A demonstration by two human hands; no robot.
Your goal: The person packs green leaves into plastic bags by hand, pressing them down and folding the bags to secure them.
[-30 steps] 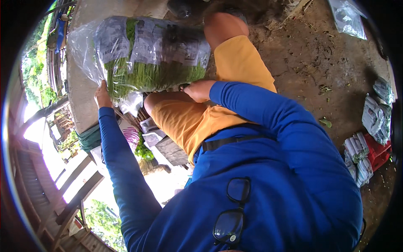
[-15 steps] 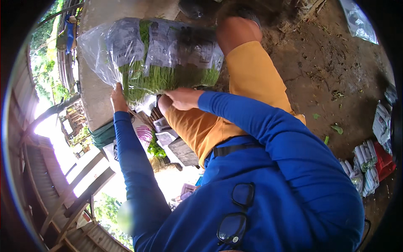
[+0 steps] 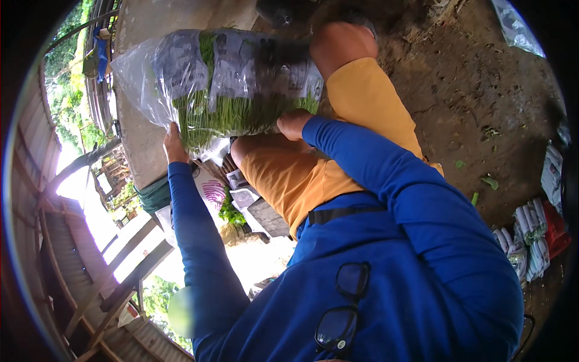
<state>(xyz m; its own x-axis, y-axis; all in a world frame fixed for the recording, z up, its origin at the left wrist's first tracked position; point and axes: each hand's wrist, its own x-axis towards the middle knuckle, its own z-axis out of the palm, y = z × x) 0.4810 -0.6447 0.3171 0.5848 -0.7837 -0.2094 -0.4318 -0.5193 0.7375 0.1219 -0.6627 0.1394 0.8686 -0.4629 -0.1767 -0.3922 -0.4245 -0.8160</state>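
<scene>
A large clear plastic bag (image 3: 136, 75) lies across the far side, in front of my knees. Inside it are bundles of thin green stalks (image 3: 232, 114), wrapped in sheets of newspaper (image 3: 235, 69). The cut-looking green ends face me. My left hand (image 3: 174, 146) is closed on the bag's near left corner, where the plastic is gathered. Along the bag's near edge, further right, my right hand (image 3: 294, 124) is closed with its fingers curled against the plastic. The fingertips of that hand are partly hidden.
A concrete slab (image 3: 140, 142) lies under and left of the bag. Newspaper-wrapped bundles (image 3: 531, 232) and a red bag (image 3: 553, 229) lie on the dirt floor at right. Another clear plastic bag (image 3: 517, 27) is at the far right. Folded newspapers (image 3: 244, 196) sit beside my left leg.
My right hand has moved right along the bag's near edge, from near its middle toward its right end. My left hand stays at the left corner.
</scene>
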